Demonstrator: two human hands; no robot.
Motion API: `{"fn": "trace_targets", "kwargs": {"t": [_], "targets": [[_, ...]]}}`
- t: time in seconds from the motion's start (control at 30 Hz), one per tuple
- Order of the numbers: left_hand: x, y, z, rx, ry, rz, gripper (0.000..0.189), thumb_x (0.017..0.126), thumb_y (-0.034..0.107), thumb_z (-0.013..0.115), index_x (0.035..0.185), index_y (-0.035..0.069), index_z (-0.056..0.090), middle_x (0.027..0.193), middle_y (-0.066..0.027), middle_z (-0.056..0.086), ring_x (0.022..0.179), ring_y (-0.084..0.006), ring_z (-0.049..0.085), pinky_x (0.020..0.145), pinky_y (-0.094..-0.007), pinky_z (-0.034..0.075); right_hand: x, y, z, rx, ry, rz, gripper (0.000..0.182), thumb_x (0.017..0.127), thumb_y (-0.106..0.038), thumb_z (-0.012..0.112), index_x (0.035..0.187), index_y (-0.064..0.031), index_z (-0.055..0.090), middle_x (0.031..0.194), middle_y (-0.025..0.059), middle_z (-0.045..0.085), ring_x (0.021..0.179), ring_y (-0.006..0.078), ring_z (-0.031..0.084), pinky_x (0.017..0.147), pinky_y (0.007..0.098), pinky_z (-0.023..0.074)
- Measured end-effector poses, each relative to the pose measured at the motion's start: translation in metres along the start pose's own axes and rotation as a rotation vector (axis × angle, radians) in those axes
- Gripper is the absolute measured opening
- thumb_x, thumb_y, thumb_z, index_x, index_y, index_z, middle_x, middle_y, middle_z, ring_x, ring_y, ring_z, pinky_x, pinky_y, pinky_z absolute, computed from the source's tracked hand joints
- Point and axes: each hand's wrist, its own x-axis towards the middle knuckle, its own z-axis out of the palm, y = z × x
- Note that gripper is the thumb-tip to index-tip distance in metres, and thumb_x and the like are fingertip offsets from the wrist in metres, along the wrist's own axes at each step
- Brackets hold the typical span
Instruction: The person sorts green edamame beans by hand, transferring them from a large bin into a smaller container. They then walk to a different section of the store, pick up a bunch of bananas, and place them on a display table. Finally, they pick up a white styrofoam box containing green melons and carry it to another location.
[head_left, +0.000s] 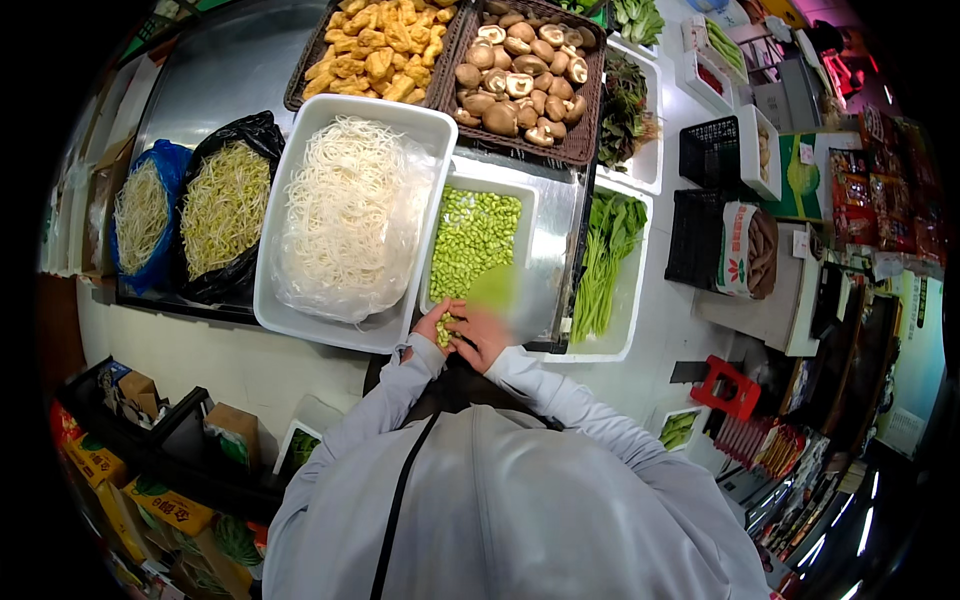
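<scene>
A small heap of shelled green beans (445, 330) rests in my left hand (429, 327), which is cupped just below the front edge of a white tray (528, 225). Beside it, my right hand (484, 336) has its fingers at these beans, and a blurred patch covers part of that hand. Whether the right fingers pinch any bean cannot be told. More shelled green beans (476, 232) lie spread in the tray. Left of the tray stands a larger white tub (264, 285) of white bean sprouts (349, 202) in clear plastic.
Fried tofu pieces (379, 52) and shiitake mushrooms (521, 75) fill brown baskets behind. Sprouts in a black bag (232, 199) and a blue bag (142, 217) sit left. Leafy greens (607, 255) lie in a white foam box on the right. A red stool (726, 388) stands farther right.
</scene>
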Motion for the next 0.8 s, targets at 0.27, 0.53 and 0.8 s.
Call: {"fn": "trace_targets", "kwargs": {"t": [0.27, 0.53, 0.8], "targets": [[-0.015, 0.002, 0.017, 0.233, 0.035, 0.029, 0.027, 0.090, 0.037, 0.050, 0.088, 0.011, 0.053, 0.077, -0.0062, 0.058, 0.056, -0.0154, 0.053, 0.035, -0.0227, 0.034, -0.057, 0.101, 0.033, 0.468, 0.319, 1.045, 0.042, 0.078, -0.028, 0.062, 0.105, 0.0046, 0.057, 0.096, 0.0187, 0.062, 0.086, 0.0285, 0.060, 0.078, 0.0336, 0.0454], [-0.010, 0.000, 0.013, 0.238, 0.053, 0.067, 0.029, 0.089, 0.037, 0.050, 0.089, 0.008, 0.053, 0.078, -0.0086, 0.059, 0.056, -0.0175, 0.054, 0.034, -0.0238, 0.034, -0.022, 0.165, 0.080, 0.117, 0.436, 1.154, 0.040, 0.076, -0.033, 0.061, 0.099, 0.0010, 0.061, 0.081, 0.0126, 0.064, 0.075, 0.0230, 0.058, 0.065, 0.0318, 0.0450], [-0.006, 0.003, 0.006, 0.238, 0.075, 0.088, 0.031, 0.090, 0.036, 0.049, 0.091, 0.005, 0.052, 0.080, -0.0115, 0.059, 0.056, -0.0179, 0.053, 0.034, -0.0239, 0.033, 0.025, 0.150, 0.043, 1.474, 0.289, 1.408, 0.059, 0.081, -0.045, 0.056, 0.128, -0.0142, 0.038, 0.127, 0.0032, 0.048, 0.112, 0.0307, 0.044, 0.086, 0.0570, 0.0346]]}}
